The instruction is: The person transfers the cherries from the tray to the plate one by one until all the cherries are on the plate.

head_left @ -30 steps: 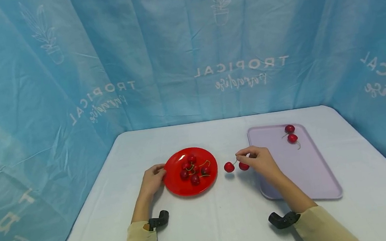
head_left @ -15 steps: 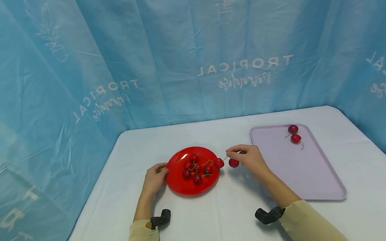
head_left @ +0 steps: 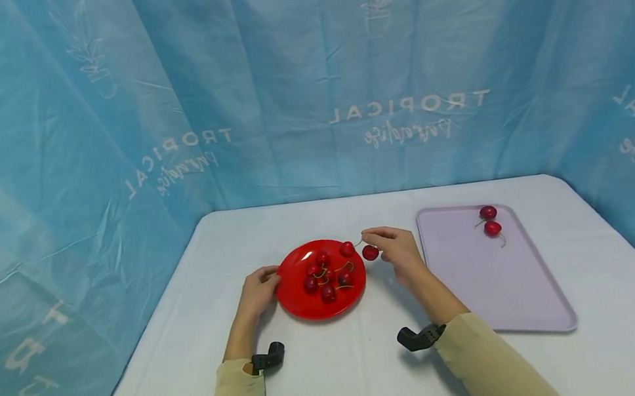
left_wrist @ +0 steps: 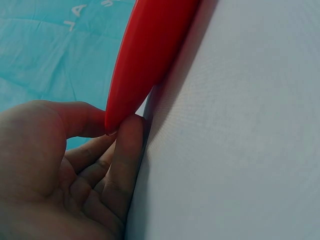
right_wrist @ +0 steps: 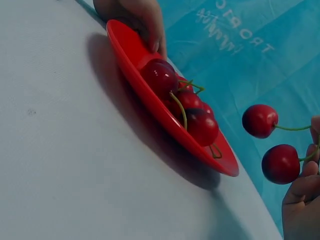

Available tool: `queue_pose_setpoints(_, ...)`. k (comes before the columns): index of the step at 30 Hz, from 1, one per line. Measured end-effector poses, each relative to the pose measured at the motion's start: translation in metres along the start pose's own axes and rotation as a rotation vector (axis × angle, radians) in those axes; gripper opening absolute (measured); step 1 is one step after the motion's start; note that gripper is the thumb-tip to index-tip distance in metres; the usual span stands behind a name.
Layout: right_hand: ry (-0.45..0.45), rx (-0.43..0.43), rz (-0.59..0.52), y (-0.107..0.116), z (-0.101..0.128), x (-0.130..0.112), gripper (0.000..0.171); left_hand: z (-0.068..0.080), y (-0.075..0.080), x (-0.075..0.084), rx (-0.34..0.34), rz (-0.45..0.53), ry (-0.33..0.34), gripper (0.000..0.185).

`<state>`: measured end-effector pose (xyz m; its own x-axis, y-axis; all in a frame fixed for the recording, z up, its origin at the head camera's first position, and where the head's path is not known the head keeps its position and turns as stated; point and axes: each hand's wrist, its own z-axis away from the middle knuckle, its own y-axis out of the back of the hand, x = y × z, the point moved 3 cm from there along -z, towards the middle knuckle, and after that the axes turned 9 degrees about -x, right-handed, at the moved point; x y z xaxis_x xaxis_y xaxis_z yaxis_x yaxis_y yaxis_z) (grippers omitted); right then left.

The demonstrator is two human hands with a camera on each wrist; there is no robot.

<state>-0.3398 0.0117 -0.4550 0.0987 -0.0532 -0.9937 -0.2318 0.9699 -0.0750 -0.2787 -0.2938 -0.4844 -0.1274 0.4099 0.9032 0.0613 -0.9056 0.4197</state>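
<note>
At the left rim of a red plate (head_left: 296, 301), my left hand (head_left: 258, 292) pinches the edge. The left wrist view shows the thumb (left_wrist: 82, 119) above that rim and a finger (left_wrist: 129, 142) beneath it. Several dark red cherries (head_left: 328, 294) with green stems lie on the plate. My right hand (head_left: 400, 254) holds two more cherries by their stems near the plate's far right rim. One cherry (head_left: 347, 249) overlaps the rim in the head view; the other cherry (head_left: 370, 253) hangs just outside. In the right wrist view, both held cherries (right_wrist: 281, 164) are apart from the pile.
A pale purple tray (head_left: 483, 290) lies to the right on the white table (head_left: 340, 380). Two cherries (head_left: 492, 229) sit near its far right corner. Blue printed curtains (head_left: 277, 64) stand behind and beside the table.
My right hand has carried the two cherries leftward and farther from me, from between tray and plate to the plate's right rim. My left hand keeps its hold on the plate.
</note>
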Motion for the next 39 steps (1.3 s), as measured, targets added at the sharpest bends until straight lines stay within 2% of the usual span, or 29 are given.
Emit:
queue_pose_setpoints(10,-0.025,0.001,-0.093,-0.013,-0.013,0.013,0.029,-0.001,-0.002,0.002,0.004,0.002,-0.004,0.032)
queue_pose_setpoints(19,-0.068,-0.011,-0.158,-0.026,-0.015,0.02,0.026,-0.001,-0.003,0.002,0.001,0.005,-0.003,0.032)
queue_pose_setpoints(29,-0.088,-0.007,-0.086,-0.026,-0.014,0.029,0.027,-0.002,-0.004,0.003,0.015,-0.036,0.008,0.032)
queue_pose_setpoints(37,-0.076,-0.025,0.015,-0.027,-0.017,0.037,0.027,-0.002,-0.002,0.001,0.01,-0.022,0.015,0.031)
queue_pose_setpoints(39,-0.064,-0.026,0.075,-0.027,-0.017,0.036,0.026,-0.001,-0.001,0.0,0.007,-0.022,0.016,0.032)
